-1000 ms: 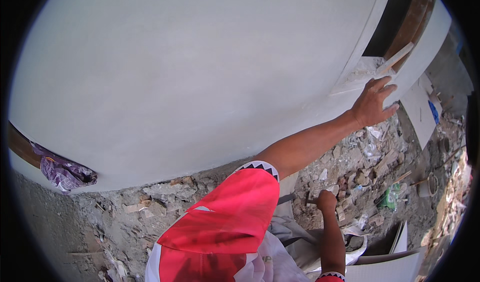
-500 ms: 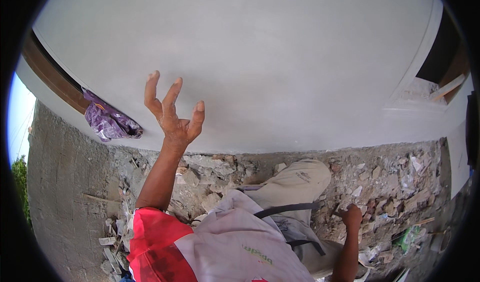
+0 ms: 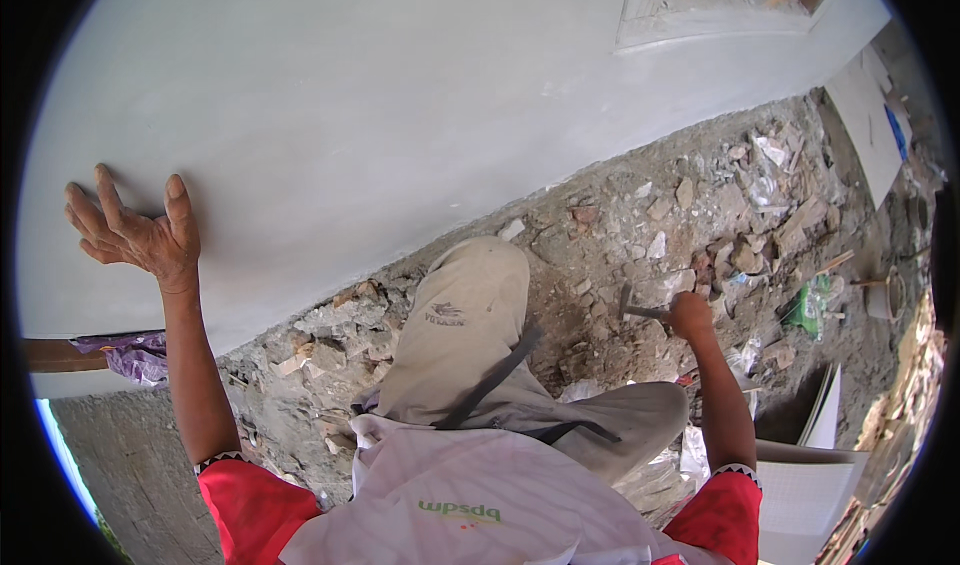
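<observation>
My left hand (image 3: 135, 225) is open against the smooth grey-white wall (image 3: 360, 135), its fingers spread and bent. Closed at the right, above the rubble, my right hand (image 3: 691, 315) grips a T-shaped hand tool (image 3: 648, 313). The tool has a short handle and a narrow crosswise head pointing left, away from the fist; whether it is a hammer or a scraper I cannot tell. Below my left hand, beside the forearm, a crumpled purple plastic wrapper (image 3: 138, 357) hangs at a brown-framed opening (image 3: 52, 355) in the wall.
Broken masonry (image 3: 740, 255) and dusty rubble run along the wall's foot, around my bent knees. At the right lie a green plastic bag (image 3: 803, 310), a bucket (image 3: 884, 295) and pale sheets (image 3: 805, 485). A rough opening (image 3: 720, 10) breaks the wall at the upper right.
The view has turned toward the right. My left hand, raised with curled fingers before, now rests spread on the wall farther left. My right hand has come forward, and its tool shows clearly.
</observation>
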`<state>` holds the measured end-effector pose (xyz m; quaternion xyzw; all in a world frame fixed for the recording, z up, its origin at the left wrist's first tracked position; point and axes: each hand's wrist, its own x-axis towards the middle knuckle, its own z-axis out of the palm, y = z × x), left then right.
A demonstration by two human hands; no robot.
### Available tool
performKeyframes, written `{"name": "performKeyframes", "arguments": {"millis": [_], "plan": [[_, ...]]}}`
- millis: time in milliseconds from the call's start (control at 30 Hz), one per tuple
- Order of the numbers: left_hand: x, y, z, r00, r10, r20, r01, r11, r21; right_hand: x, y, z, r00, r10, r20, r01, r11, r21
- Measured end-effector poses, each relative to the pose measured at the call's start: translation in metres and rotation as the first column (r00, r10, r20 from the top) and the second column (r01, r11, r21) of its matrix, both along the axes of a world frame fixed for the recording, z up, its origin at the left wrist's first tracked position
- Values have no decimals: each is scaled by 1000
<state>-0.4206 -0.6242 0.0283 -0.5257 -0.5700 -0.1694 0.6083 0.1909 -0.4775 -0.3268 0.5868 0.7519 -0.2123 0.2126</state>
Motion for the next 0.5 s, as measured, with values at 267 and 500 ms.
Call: {"name": "performKeyframes", "arguments": {"millis": [267,500], "plan": [[-10,1,-4,1000,3,-16,-3,999,-32,18,4,-21,995,100,17,-99,994,-44],[-6,-3,-4,1000,19,8,-18,998,-63,-9,-6,-6,982,146,122,-147,989,-2]]}}
